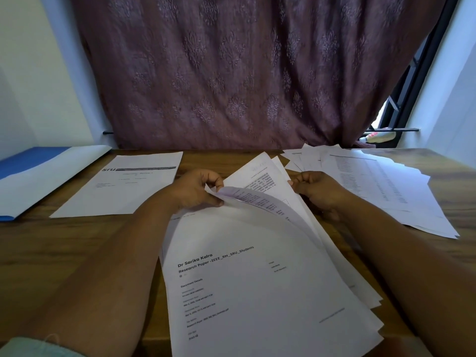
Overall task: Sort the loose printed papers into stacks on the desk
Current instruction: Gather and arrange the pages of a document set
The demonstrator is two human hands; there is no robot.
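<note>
Wooden desk [77,243] before maroon curtain [231,73]

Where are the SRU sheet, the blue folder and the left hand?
SRU sheet [121,186]: head view, its middle.
Blue folder [28,161]: head view, blue cover.
Left hand [195,190]: head view, its back.

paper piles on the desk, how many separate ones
3. One sheet or thin stack lies flat at the left; one bundle is held in the middle by both hands; one loose spread sits at the right. Sheet counts are hidden.
</note>
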